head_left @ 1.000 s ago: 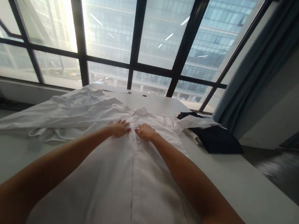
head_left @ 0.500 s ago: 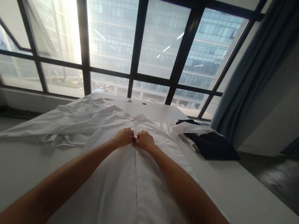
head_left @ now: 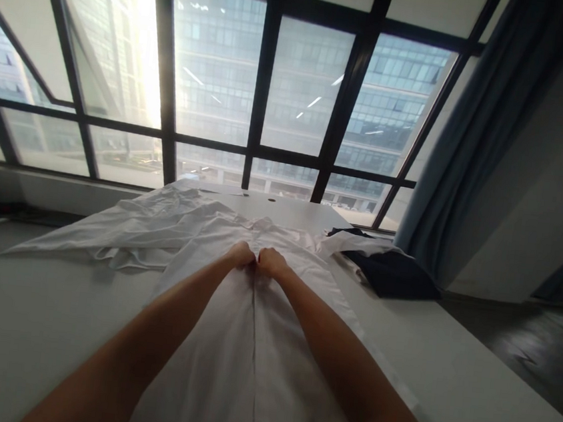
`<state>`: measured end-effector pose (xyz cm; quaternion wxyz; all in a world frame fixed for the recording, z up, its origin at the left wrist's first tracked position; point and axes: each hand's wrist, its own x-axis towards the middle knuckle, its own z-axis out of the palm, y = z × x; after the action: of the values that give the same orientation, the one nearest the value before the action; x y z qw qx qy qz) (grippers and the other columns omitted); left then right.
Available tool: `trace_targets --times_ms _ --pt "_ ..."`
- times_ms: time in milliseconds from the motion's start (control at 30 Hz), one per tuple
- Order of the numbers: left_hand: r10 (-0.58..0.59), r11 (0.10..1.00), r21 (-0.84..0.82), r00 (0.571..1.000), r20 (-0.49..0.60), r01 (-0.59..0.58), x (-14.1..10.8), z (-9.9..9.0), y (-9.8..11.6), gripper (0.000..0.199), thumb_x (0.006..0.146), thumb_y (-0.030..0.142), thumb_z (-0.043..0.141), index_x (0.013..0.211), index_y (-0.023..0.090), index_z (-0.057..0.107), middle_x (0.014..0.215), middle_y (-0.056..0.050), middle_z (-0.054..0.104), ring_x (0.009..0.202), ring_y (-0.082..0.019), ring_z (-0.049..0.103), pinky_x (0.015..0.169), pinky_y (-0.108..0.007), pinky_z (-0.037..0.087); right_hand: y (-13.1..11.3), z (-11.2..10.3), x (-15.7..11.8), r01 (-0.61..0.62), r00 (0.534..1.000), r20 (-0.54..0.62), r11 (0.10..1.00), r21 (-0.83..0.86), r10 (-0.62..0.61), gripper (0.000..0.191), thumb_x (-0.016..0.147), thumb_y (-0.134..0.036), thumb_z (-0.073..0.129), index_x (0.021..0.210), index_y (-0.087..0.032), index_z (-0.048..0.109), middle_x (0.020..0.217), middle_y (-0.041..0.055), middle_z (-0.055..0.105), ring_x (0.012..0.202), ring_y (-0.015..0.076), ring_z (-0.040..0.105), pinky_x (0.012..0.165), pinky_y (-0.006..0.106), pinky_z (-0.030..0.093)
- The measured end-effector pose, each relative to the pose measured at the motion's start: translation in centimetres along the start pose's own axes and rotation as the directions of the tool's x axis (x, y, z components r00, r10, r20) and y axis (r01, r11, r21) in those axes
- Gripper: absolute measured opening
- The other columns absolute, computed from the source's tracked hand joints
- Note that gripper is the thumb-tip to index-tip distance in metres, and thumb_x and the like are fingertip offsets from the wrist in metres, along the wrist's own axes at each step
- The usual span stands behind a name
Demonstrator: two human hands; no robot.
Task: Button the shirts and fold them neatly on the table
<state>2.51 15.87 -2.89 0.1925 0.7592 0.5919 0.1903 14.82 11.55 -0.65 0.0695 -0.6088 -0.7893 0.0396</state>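
A white garment that looks like a long button-front coat or shirt lies front up, its front opening running towards me. At the upper part of that opening my left hand is closed on the left front edge. Right beside it my right hand is closed on the other front edge, the two hands nearly touching. Whatever sits between the fingertips, such as a button, is too small and hidden to make out. The collar end of the garment points to the window, and a crumpled white sleeve spreads out to the left.
The garment lies on a white table. Dark navy folded cloth rests at the right, partly under white fabric. Beyond the table stand large black-framed windows, with a blue-grey curtain at the right.
Both hands stay together at the front opening, with the fingers slightly more curled. The camera view has tilted up a little, and the garment's lower hem now shows near the bottom.
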Motion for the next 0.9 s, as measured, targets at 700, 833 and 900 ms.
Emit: trace_targets --times_ms 700,833,900 --pt "0.017 0.783 -0.622 0.999 0.040 0.012 -3.1 1.0 -1.1 0.031 0.085 0.029 0.046 0.057 0.016 0.050 0.039 0.005 0.044 0.033 -0.007 0.042 0.037 -0.018 0.025 3.7 4.0 -0.5 0.200 0.945 -0.322 0.672 0.713 0.060 0.024 0.074 -0.024 0.057 0.087 -0.010 0.071 0.079 0.0072 0.073 0.065 0.0149 0.063 0.060 0.023 0.049" --pt "-0.012 0.792 -0.610 1.000 0.009 0.015 -3.1 1.2 -0.9 0.030 0.085 0.026 0.047 0.056 0.017 0.049 0.035 0.006 0.041 0.031 -0.007 0.041 0.038 -0.017 0.025 3.5 4.1 -0.7 0.241 0.929 -0.367 0.680 0.693 0.043 0.024 0.074 -0.028 0.058 0.085 -0.012 0.073 0.078 0.0069 0.073 0.069 0.0162 0.065 0.064 0.024 0.050" --pt "-0.020 0.793 -0.609 1.000 0.002 0.017 -3.1 1.3 -0.8 0.029 0.084 0.024 0.046 0.057 0.016 0.051 0.034 0.006 0.042 0.031 -0.007 0.041 0.038 -0.017 0.025 3.5 4.2 -0.7 0.226 0.942 -0.333 0.640 0.734 0.050 0.025 0.076 -0.029 0.055 0.083 -0.012 0.072 0.075 0.0057 0.072 0.063 0.0151 0.063 0.059 0.023 0.049"
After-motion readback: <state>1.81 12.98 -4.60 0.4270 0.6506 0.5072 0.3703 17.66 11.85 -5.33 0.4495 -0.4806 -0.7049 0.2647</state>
